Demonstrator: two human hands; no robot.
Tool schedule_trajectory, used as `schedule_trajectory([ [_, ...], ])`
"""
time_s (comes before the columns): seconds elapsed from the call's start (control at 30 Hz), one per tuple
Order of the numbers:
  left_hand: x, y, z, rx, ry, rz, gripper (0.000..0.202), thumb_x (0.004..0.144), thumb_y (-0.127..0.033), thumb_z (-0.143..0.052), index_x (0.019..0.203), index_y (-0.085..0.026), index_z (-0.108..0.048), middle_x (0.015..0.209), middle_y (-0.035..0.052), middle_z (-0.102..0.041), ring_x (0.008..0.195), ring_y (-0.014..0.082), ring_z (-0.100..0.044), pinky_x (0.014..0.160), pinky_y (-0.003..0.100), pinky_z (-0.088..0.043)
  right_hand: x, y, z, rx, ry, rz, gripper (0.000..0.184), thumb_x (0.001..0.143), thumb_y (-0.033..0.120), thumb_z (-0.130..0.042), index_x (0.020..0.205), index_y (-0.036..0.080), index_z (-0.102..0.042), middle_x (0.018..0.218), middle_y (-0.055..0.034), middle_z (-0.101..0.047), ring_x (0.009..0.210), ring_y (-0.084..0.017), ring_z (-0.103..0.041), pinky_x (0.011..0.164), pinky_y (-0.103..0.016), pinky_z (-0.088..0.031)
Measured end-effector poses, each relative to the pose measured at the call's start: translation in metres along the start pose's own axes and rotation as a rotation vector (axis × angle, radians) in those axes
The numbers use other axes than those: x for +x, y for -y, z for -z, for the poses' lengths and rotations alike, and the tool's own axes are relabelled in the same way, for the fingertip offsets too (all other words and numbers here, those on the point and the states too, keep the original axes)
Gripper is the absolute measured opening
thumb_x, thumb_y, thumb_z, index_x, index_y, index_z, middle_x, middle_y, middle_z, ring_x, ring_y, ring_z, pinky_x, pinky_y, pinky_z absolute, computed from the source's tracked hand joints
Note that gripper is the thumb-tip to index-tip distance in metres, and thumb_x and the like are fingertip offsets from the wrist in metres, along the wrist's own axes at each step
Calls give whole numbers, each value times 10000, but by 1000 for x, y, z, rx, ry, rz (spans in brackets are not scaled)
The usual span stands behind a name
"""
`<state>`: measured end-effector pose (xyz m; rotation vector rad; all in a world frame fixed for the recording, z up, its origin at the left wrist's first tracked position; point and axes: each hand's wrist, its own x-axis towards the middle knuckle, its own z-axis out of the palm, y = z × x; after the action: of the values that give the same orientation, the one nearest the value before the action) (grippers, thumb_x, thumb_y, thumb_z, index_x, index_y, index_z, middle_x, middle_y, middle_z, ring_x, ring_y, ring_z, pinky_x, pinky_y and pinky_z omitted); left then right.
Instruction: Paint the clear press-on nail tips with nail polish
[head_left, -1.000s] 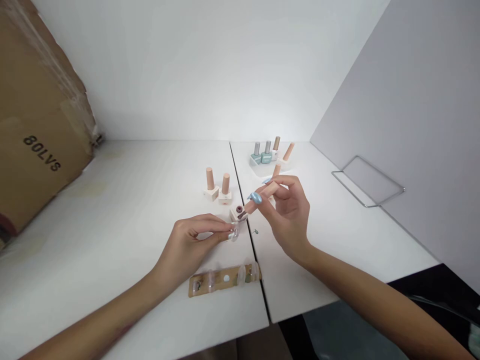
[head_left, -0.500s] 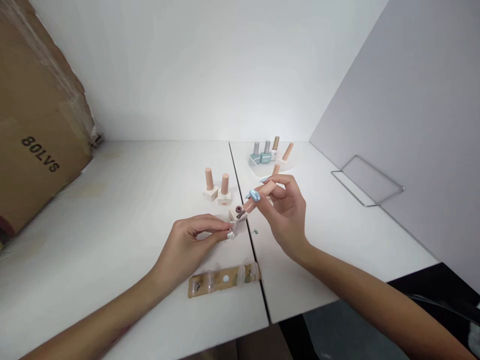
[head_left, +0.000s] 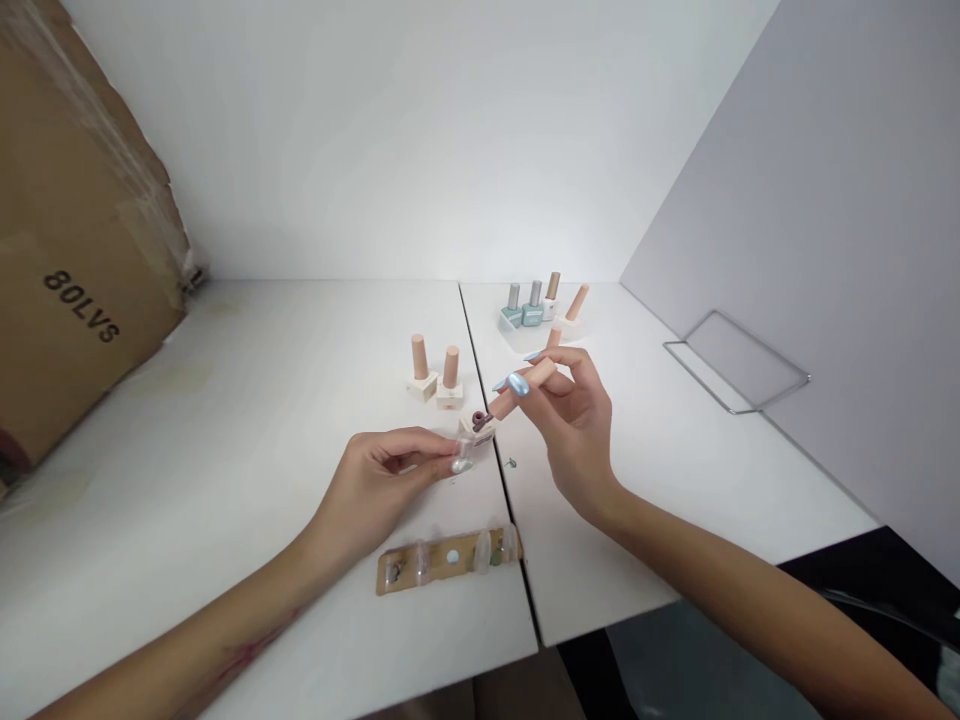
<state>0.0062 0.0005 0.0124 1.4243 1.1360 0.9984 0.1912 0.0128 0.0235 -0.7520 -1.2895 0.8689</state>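
Observation:
My right hand (head_left: 574,420) is closed around the peach cap of a nail polish brush (head_left: 525,388), tilted with its bristles down to the left. The bristles are close to the mouth of an uncapped polish bottle (head_left: 480,428); I cannot tell whether they touch it. Just in front of that bottle, my left hand (head_left: 401,480) pinches a clear false nail (head_left: 465,446) between thumb and fingertips. Below the hands lies a brown cardboard strip (head_left: 446,562) carrying several clear false nails and a pale round dot.
Two peach-capped bottles (head_left: 450,378) stand behind the uncapped one. A clear tray (head_left: 525,338) farther back holds several bottles. A small greenish scrap (head_left: 511,462) lies beside the table seam. A large cardboard box (head_left: 75,230) stands at left, a wire frame (head_left: 739,362) at right.
The brush has shifted slightly up and right, its bristles now nearer the bottle mouth and away from the false nail. My left hand has moved only a little.

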Motion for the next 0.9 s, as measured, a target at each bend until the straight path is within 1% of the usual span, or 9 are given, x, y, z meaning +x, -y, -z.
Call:
schedule_trajectory([
  [0.1,0,-3,-1,-19,-1,7,52,737,-254,-769,764,-245,-813,810,12,-799,756,175,-701,692,249,-540,-2,-1,1,67,92,99,204,842,203,-690,940,252,-518,618,63,-669,721,-148,-676,774,-366,-544],
  [0.17,1,-4,-1,-25,3,0,47,736,-253,-769,754,-242,-811,805,11,-798,743,173,-698,681,249,-539,-3,-3,1,80,146,95,225,826,201,-704,950,254,-524,633,59,-664,718,-157,-674,742,-374,-552],
  [0.2,1,-4,-1,-23,4,-4,47,735,-255,-770,752,-241,-811,803,12,-798,741,176,-698,680,252,-540,-3,-4,2,69,146,74,223,823,208,-707,948,253,-528,655,53,-667,725,-159,-674,735,-375,-551],
  [0.3,1,-2,0,-10,9,-3,60,742,-264,-766,769,-237,-812,813,21,-797,764,190,-703,702,272,-548,-2,-4,2,3,62,4,194,838,238,-695,931,247,-524,694,37,-684,744,-157,-673,766,-378,-532],
  [0.43,1,0,1,-2,12,-9,86,752,-280,-758,800,-230,-809,849,35,-797,827,215,-716,749,297,-565,1,-1,0,-37,-19,-31,190,863,264,-669,930,254,-491,638,57,-670,728,-157,-685,769,-374,-524],
  [0.53,1,2,0,8,4,-31,111,764,-296,-745,817,-217,-802,841,41,-793,840,226,-720,760,313,-575,1,1,-1,-38,-23,-15,190,864,268,-665,928,262,-486,620,65,-659,746,-170,-703,754,-376,-534],
  [0.67,1,2,-1,24,-4,-44,131,791,-287,-718,869,-202,-779,864,38,-783,811,198,-704,764,298,-574,0,0,0,-41,-37,-13,186,863,280,-668,927,260,-494,634,62,-670,754,-169,-710,784,-386,-539],
  [0.77,1,1,-1,51,-33,-51,106,766,-257,-735,844,-191,-763,870,39,-774,776,177,-684,753,280,-570,0,-2,0,-38,-56,-24,190,862,291,-672,936,257,-500,648,59,-668,768,-162,-710,817,-387,-540],
  [0.9,1,1,-1,62,-36,-76,86,740,-263,-758,796,-197,-756,829,33,-771,754,176,-682,723,275,-569,0,-2,0,-37,-59,-16,201,848,303,-687,931,258,-509,681,49,-667,751,-160,-703,783,-382,-558],
])
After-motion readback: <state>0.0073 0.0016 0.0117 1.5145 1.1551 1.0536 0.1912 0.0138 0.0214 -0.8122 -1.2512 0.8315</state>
